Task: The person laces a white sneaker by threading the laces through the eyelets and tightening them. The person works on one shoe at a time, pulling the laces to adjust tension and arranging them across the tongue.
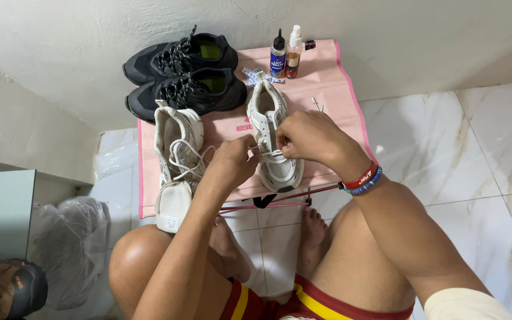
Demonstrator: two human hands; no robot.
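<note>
Both hands, left (pixel 232 161) and right (pixel 310 137), pinch the lace (pixel 266 152) over the white shoe (pixel 272 133) mid-mat (pixel 333 89), toe near for eyelet access; its mate (pixel 176 157) lies left, black pair (pixel 182 74) far-left, two bottles (pixel 285 54) parked far.

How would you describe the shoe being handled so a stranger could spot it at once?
Start at the pink mat spread on the marble floor against the wall. Two white sneakers lie on it below a black pair. It is the upright white sneaker under the left hand and right hand; the other white sneaker lies tipped sideways.
</note>
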